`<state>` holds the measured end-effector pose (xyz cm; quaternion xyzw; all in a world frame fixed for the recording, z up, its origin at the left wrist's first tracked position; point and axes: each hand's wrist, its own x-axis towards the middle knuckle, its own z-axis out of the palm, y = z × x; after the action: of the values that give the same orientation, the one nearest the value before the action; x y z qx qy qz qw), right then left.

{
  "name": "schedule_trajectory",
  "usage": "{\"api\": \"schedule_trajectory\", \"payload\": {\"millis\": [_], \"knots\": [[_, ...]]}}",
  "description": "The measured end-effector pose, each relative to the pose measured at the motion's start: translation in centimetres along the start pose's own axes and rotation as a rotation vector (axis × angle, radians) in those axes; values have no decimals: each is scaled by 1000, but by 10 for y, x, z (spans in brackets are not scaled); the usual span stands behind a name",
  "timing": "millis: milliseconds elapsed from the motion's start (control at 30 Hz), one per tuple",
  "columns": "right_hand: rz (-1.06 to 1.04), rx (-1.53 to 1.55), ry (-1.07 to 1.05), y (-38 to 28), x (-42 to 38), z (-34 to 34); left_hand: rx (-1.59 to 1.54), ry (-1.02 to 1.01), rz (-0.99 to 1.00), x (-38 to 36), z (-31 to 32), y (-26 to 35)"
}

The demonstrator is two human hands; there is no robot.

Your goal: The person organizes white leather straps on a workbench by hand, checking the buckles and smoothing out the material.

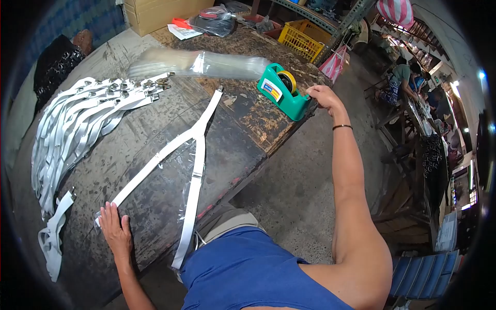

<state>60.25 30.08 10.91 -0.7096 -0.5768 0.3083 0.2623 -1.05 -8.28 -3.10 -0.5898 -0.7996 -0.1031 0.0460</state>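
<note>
A pair of white Y-shaped suspenders [197,131] lies across the dark table, its two lower straps spread apart and its single strap ending in a metal clip. Clear plastic shows beneath and beside the straps. My left hand [115,231] rests flat with fingers stretched, its fingertips at the end of the left strap. At the table's right corner stands a green tape dispenser [281,93] with a yellow-cored roll. My right hand [325,98] pinches at the dispenser's cutting end; the clear tape between the fingers is too fine to see well.
A pile of white suspenders [85,113] with metal clips covers the table's left side, and a loose one [54,235] lies nearer. Clear plastic sleeves [199,63] lie behind. A yellow crate [302,40] and cardboard box [163,14] stand at the back. People sit far right.
</note>
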Motion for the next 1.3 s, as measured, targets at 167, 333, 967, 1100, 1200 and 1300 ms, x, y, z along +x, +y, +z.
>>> {"api": "schedule_trajectory", "payload": {"millis": [167, 333, 967, 1100, 1200, 1300], "knots": [[10, -122, -208, -6, 23, 3, 2, -9, -13, 1, -1, 2], [-176, -166, -35, -10, 35, 3, 1, -10, -10, 0, -2, 1], [47, 525, -47, 23, -27, 7, 3, -1, -8, 1, 0, 1], [-2, 243, 18, 35, -12, 13, 22, -4, 5, 1, 4, -5], [-361, -672, 455, 74, 7, 14, 50, 3, 17, 0, 8, -8], [-242, -191, 79, 74, -38, 20, 46, 26, 48, 3, 2, -5]]}}
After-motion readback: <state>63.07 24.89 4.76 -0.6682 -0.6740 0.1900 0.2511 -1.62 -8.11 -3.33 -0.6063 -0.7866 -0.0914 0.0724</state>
